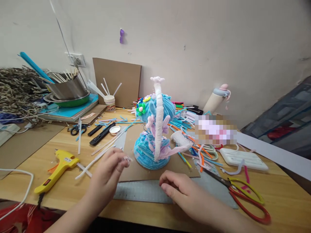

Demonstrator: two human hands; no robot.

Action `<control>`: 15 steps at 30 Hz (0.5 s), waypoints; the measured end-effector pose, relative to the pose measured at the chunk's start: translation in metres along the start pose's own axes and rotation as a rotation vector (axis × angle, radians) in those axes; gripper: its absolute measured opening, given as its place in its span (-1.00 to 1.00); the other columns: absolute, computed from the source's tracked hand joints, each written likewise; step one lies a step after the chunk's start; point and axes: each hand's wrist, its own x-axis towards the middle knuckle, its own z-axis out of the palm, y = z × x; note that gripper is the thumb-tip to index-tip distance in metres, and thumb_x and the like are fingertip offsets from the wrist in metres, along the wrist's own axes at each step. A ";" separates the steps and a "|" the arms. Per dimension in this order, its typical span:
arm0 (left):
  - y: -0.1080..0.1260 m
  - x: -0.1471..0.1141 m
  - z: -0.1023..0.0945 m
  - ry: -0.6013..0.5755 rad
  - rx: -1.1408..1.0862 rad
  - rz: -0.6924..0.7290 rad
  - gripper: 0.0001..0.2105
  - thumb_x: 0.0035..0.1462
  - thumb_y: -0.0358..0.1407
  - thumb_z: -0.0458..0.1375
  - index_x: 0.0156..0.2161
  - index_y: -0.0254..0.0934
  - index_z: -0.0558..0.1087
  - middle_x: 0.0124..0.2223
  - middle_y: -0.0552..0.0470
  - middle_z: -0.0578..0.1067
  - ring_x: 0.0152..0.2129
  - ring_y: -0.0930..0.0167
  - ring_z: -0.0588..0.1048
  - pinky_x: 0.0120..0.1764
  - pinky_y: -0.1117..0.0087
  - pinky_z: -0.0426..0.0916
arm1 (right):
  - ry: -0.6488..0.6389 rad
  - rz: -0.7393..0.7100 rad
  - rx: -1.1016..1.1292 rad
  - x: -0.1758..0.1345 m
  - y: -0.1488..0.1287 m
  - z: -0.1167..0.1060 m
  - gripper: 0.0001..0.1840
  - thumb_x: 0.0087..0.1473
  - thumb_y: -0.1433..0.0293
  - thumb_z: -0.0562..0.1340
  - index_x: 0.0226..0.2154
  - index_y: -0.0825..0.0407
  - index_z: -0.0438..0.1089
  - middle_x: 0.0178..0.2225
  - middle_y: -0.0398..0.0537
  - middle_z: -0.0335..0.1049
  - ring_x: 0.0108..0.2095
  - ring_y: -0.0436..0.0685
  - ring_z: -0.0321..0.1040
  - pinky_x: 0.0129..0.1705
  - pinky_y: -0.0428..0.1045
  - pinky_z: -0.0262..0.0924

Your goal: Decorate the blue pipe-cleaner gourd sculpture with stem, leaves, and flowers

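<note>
In the middle stands a blue pipe-cleaner craft (152, 152), with a rounded blue top, a blue base, pink and blue leaves and a white wrapped arch. A green flower (141, 109) decorates its upper left. My left hand (110, 170) is raised left of the base, thumb and fingers pinched at a tiny whitish, see-through bit too small to name. My right hand (178, 189) rests low in front of the craft, fingers curled inward; their undersides are hidden. Neither hand touches the craft. Beneath it lies a brown cardboard sheet (138, 174) on a grey cutting mat (143, 191).
A yellow glue gun (60, 166) lies at left with a glue stick in it. Large scissors (228, 184) lie open at right. Black-handled cutters (103, 133), a white spool (181, 139), loose pipe cleaners (182, 121) and a bottle (216, 100) sit farther back.
</note>
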 end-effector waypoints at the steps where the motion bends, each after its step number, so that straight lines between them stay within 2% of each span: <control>1: -0.004 0.006 0.001 0.071 -0.111 -0.123 -0.82 0.18 -0.27 0.08 -0.39 -0.25 0.47 -0.36 0.01 0.42 -0.34 0.40 0.43 -0.21 0.37 0.35 | -0.005 0.001 0.000 0.001 0.004 0.000 -0.79 0.22 0.27 0.06 -0.30 0.01 0.34 -0.37 -0.15 0.36 -0.34 0.02 0.26 -0.32 -0.08 0.07; 4: -0.014 0.029 0.006 0.260 -0.569 -0.484 -0.82 0.09 -0.18 0.19 -0.36 -0.28 0.45 -0.38 0.06 0.45 -0.39 0.44 0.47 -0.18 0.36 0.41 | -0.028 0.000 0.010 0.004 0.011 0.002 -0.80 0.21 0.29 0.07 -0.33 0.02 0.34 -0.40 -0.17 0.35 -0.38 0.00 0.24 -0.34 -0.10 0.06; 6: -0.017 0.045 0.007 0.340 -0.808 -0.588 -0.82 0.01 -0.22 0.27 -0.38 -0.31 0.45 -0.39 0.07 0.46 -0.40 0.48 0.48 -0.17 0.41 0.43 | -0.037 -0.002 0.018 0.005 0.014 0.003 -0.79 0.21 0.29 0.06 -0.35 0.02 0.34 -0.41 -0.17 0.35 -0.38 -0.01 0.24 -0.35 -0.10 0.07; 8: -0.013 0.058 0.008 0.332 -0.940 -0.591 -0.83 -0.02 -0.26 0.30 -0.41 -0.33 0.46 -0.40 0.06 0.47 -0.40 0.50 0.48 -0.18 0.46 0.44 | -0.035 -0.003 0.020 0.006 0.017 0.003 -0.78 0.21 0.28 0.07 -0.34 0.02 0.35 -0.40 -0.16 0.37 -0.37 0.00 0.25 -0.33 -0.10 0.08; 10: -0.005 0.065 0.008 0.264 -1.016 -0.539 -0.84 -0.02 -0.28 0.31 -0.40 -0.34 0.48 -0.41 0.05 0.48 -0.40 0.50 0.49 -0.20 0.49 0.45 | -0.033 0.003 0.021 0.006 0.019 0.003 -0.79 0.20 0.28 0.08 -0.33 0.01 0.36 -0.38 -0.15 0.39 -0.34 0.02 0.27 -0.31 -0.09 0.09; 15: 0.012 0.057 0.014 0.077 -1.066 -0.268 -0.85 0.02 -0.24 0.29 -0.41 -0.31 0.50 -0.39 0.07 0.44 -0.36 0.47 0.49 -0.18 0.46 0.44 | -0.049 0.017 0.021 0.005 0.022 0.001 -0.78 0.18 0.29 0.08 -0.32 0.01 0.39 -0.35 -0.12 0.43 -0.32 0.04 0.30 -0.29 -0.08 0.11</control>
